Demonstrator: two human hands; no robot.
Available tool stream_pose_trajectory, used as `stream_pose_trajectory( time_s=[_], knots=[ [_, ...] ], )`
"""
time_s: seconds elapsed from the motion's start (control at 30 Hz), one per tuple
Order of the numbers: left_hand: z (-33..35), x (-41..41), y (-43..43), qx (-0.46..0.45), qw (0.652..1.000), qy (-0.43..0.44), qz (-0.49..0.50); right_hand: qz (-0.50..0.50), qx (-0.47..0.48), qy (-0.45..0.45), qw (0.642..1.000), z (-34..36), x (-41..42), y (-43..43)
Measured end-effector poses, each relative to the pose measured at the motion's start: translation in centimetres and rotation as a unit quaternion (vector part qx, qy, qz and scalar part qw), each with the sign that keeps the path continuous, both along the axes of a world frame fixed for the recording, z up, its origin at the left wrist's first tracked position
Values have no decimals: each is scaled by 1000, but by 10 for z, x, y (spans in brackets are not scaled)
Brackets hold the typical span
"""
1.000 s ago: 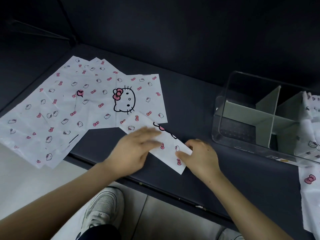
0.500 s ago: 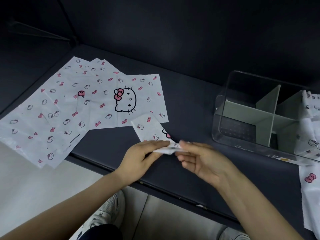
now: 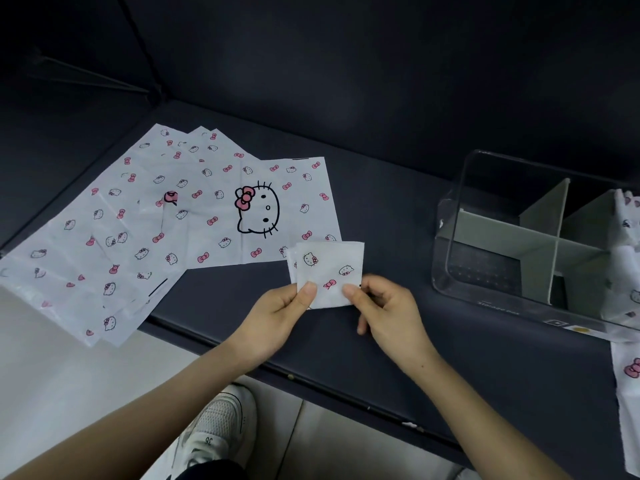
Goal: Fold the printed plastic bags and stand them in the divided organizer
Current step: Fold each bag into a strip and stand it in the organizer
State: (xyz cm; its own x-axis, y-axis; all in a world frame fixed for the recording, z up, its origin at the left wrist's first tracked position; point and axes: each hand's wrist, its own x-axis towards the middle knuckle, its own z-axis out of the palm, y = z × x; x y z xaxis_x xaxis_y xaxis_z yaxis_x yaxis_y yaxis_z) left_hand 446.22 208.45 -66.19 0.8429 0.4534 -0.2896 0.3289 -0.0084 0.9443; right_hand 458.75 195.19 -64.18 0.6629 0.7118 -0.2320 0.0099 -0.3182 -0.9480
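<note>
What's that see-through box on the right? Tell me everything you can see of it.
The organizer is a clear, glossy plastic box with rounded corners, standing upright on the dark table. Grey-green dividers cross inside, making four compartments; the left ones look empty. A printed bag shows at its right end, though whether inside or draped over is unclear.

dark table, white sneaker on pale floor

Both bare forearms reach in from below and angle toward each other. The left hand pinches the lower left corner of the folded bag, thumb on top. The right hand pinches the lower right corner, fingers curled.
</note>
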Motion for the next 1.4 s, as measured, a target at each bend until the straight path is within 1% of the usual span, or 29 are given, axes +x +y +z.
stream_pose_trajectory(
  time_s=[0.07, 0.17, 0.3, 0.37, 0.43, 0.53, 0.6, 0.7, 0.83, 1.07, 1.23, 1.3, 1.4],
  knots=[
    [-3, -2, 1, 13, 1000, -4, -5, -12, -15, -32, 999, -5, 0, -1],
    [-2, -3, -4, 22, 999, -19, 24, -15, -53, -70, 996, -12, 3, -2],
    [5, -2, -14, 31, 993, -44, 101, 50, -149, -165, 974, -15, 7, 3],
    [5, -4, -16, 78, 987, -37, 137, 79, -191, -190, 960, -11, 8, 7],
    [3, -7, -14, 159, 975, -22, 151, 98, -219, -213, 947, -7, 6, 9],
    [-5, -11, -8, 275, 952, -19, 131, 107, -260, -252, 926, -4, 2, 12],
    [-9, -14, -6, 313, 942, -26, 119, 99, -281, -264, 917, -4, -1, 13],
    [-14, -14, -4, 343, 932, -25, 116, 86, -292, -278, 911, -6, -5, 16],
    [-13, -14, -5, 355, 926, -17, 132, 73, -305, -278, 908, -6, -6, 20],
    [-9, -20, -18, 299, 941, -13, 160, 63, -299, -262, 915, -6, -5, 20],
    [-13, -22, -17, 317, 938, 10, 137, 58, -299, -263, 916, -6, -5, 20],
    [-12, -21, -18, 374, 921, 14, 112, 59, -299, -265, 915, -6, -4, 20],
    [-10, -18, -10, 523, 849, 9, 78, 62, -299, -270, 913, -7, -4, 20]
  ],
)
